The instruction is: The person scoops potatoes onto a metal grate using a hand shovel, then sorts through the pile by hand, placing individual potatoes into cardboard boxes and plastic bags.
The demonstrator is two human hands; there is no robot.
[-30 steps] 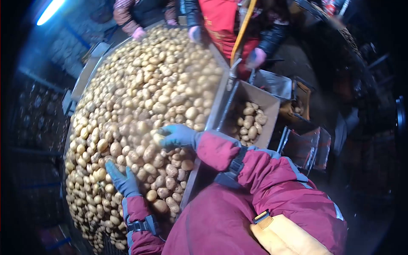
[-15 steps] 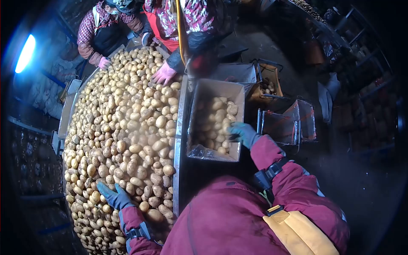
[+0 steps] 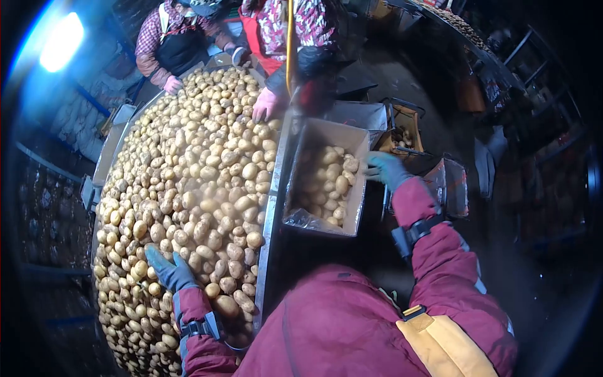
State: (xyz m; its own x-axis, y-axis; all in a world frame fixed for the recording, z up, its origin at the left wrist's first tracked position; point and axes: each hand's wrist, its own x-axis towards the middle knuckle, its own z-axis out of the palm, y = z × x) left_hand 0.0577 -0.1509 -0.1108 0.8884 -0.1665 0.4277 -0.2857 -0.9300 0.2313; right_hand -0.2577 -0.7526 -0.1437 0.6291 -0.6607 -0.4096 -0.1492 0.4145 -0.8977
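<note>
Both hands were in blue-grey gloves with dark red jacket sleeves and a black strap around each wrist. The left hand (image 3: 168, 270) was stretched out low and forward, palm down, fingers loosely spread. The right hand (image 3: 386, 169) was reached further out to the right, arm nearly straight, fingers curled a bit, nothing visibly gripped.

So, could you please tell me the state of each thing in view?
left hand: gloved, flat on the potatoes
right hand: gloved, at the box rim, grip unclear
sorting table: heaped with potatoes
cardboard box: open, part filled
co-worker's hand: on the pile
</note>
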